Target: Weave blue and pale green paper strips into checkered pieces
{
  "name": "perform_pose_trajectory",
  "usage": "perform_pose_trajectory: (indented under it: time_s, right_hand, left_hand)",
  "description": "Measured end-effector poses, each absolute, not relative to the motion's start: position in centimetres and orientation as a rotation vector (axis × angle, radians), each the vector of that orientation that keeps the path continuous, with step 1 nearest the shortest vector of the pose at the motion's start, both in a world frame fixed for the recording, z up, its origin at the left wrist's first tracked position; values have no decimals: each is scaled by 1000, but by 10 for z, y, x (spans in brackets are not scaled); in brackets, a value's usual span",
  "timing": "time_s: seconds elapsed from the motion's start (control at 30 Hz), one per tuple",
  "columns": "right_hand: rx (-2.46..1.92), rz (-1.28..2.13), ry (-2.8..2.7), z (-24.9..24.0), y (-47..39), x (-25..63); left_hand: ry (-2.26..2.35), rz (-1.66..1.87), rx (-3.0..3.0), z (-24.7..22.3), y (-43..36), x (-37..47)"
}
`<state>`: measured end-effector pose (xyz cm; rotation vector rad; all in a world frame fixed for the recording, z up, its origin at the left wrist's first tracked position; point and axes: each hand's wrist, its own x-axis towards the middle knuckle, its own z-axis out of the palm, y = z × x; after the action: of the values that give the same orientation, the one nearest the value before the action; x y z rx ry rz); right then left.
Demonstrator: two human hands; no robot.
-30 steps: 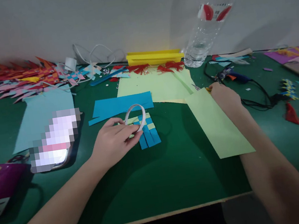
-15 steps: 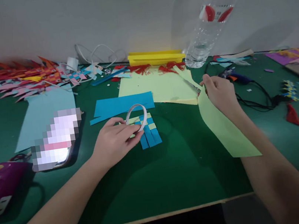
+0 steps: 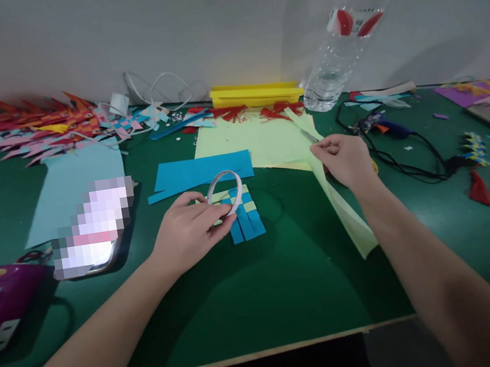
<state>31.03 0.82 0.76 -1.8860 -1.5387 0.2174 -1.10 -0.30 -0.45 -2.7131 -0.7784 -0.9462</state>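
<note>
My left hand [image 3: 193,225] holds a narrow white tape roll [image 3: 240,189] upright between thumb and fingers. Just behind and below the roll lies a small woven piece of blue and pale green paper strips [image 3: 246,223]. To the right, my right hand [image 3: 345,159] pinches the upper part of a pale green paper strip [image 3: 347,223], which curls down toward the table's front. A thin grey sliver [image 3: 310,135] shows by those fingertips; I cannot make out what it is. Something yellow, mostly hidden, peeks out beside that hand.
Pale green sheets [image 3: 261,138] and blue paper [image 3: 206,169] lie behind my hands. A phone [image 3: 95,230] and a purple box [image 3: 5,305] are at left. Farther back stand a plastic bottle [image 3: 343,40] and a folded yellow strip [image 3: 254,93]. Black cables [image 3: 407,162] lie at right.
My right hand has moved left and slightly down with the pale green strip, which now hangs narrower and more edge-on. My left hand and the tape roll stay where they were.
</note>
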Motion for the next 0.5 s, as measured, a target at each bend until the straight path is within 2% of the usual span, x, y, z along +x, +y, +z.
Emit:
perform_pose_trajectory:
  time_s: [0.13, 0.3, 0.5]
  right_hand:
    - [-1736, -69, -1595, -2, 7, 294]
    - [-1895, -48, -1902, -8, 4, 277]
    - [-2106, -172, -2020, -4, -11, 255]
  left_hand:
    - [-777, -946, -2710, -5, -3, -11]
    - [-766, -948, -2703, -4, -3, -11]
    - [-777, -936, -2705, -6, -2, -10]
